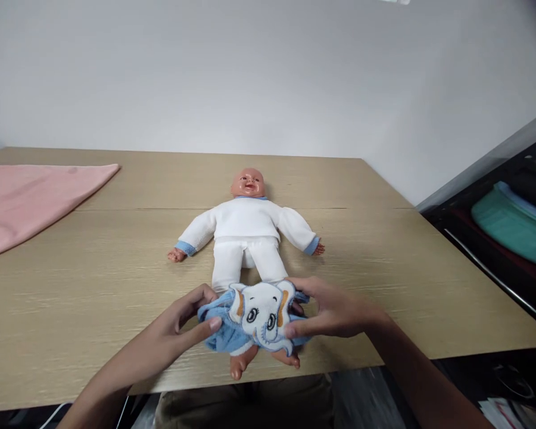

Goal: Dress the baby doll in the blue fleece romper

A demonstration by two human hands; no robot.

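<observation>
A baby doll (247, 220) in a white top and white trousers with blue cuffs lies on its back, feet toward me. Over its lower legs I hold a small blue cloth garment (226, 322) with an embroidered white elephant face (263, 304). My left hand (187, 319) pinches the garment's left side, thumb on top. On the right side, my right hand (326, 307) grips it the same way, fingers partly hidden behind the cloth. The doll's bare feet (241, 363) stick out below the garment.
The doll lies on a wooden table (116, 286) against a white wall. A pink cloth (40, 199) is spread at the left. To the right stands a dark shelf (464, 232) with folded green fabric (513, 223). The table's front edge is close to my lap.
</observation>
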